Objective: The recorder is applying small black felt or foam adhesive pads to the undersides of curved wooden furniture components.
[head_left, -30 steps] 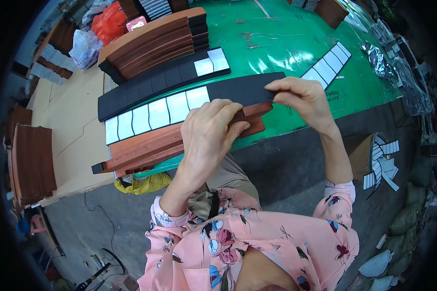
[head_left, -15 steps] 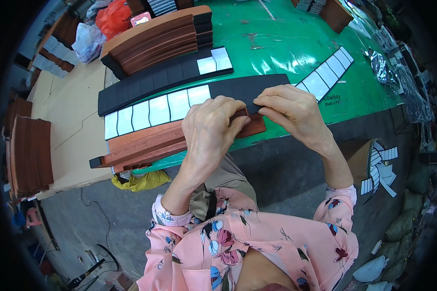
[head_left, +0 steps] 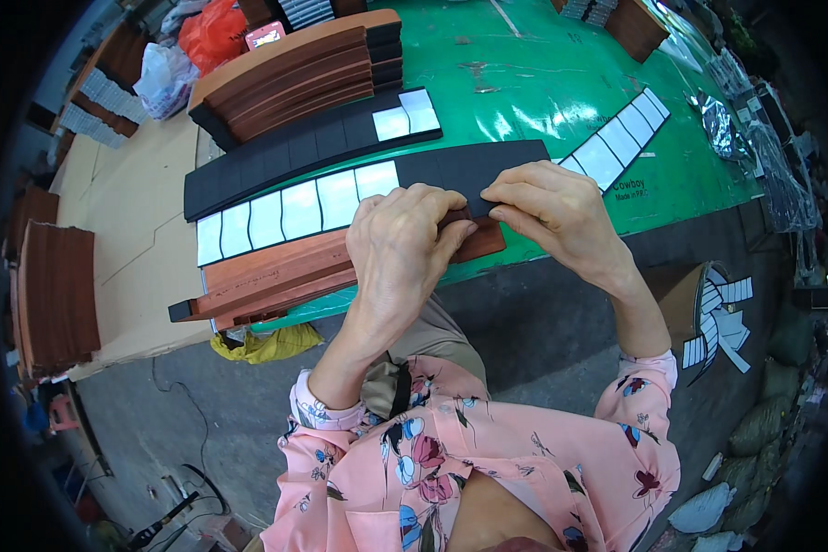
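My left hand [head_left: 400, 244] is closed, thumb and forefinger pinched at the near edge of a long curved black panel [head_left: 515, 158]. My right hand [head_left: 561, 216] is pinched too, its fingertips over the same edge a little to the right. Whatever either pinch holds is too small or hidden to make out. White glossy pieces with wavy edges [head_left: 299, 209] cover the left part of this panel; its right part is bare black. Below it lie reddish-brown strips [head_left: 276, 283], partly hidden by my left hand. A strip of white pieces [head_left: 612, 152] lies beyond my right hand.
Behind stand a second black panel [head_left: 285, 156] with two white pieces and a stack of curved brown panels [head_left: 294, 78]. More brown panels [head_left: 60, 294] are at the left. A green covering [head_left: 524, 74] lies over the table. An open box [head_left: 676, 299] with white strips stands on the right.
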